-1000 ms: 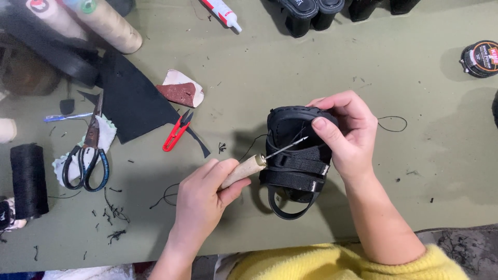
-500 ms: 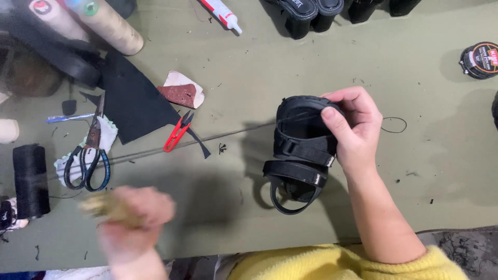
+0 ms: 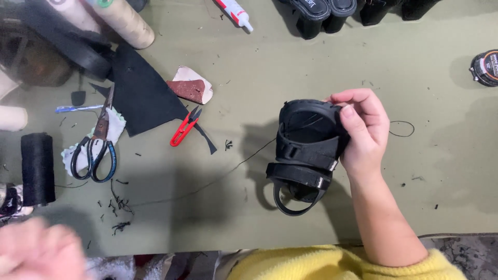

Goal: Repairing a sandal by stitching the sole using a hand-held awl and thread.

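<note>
My right hand (image 3: 363,132) grips a small black strapped sandal (image 3: 306,150) by its far edge and holds it just above the green table (image 3: 311,57). A thin black thread (image 3: 207,182) runs taut from the sandal down to the left, toward my left hand (image 3: 39,251). That hand is a blur at the bottom left corner, fingers closed; what it holds is hidden by the blur.
Red thread snips (image 3: 184,127) and a black fabric piece (image 3: 137,96) lie left of the sandal. Scissors (image 3: 96,148) and a black thread spool (image 3: 37,168) sit at the far left. A glue tube (image 3: 236,11), more black shoes (image 3: 321,13) and a round tin (image 3: 485,67) are at the back.
My left hand has pulled away from the sandal to the bottom left corner, drawing the thread out long. The right hand has kept its hold on the sandal.
</note>
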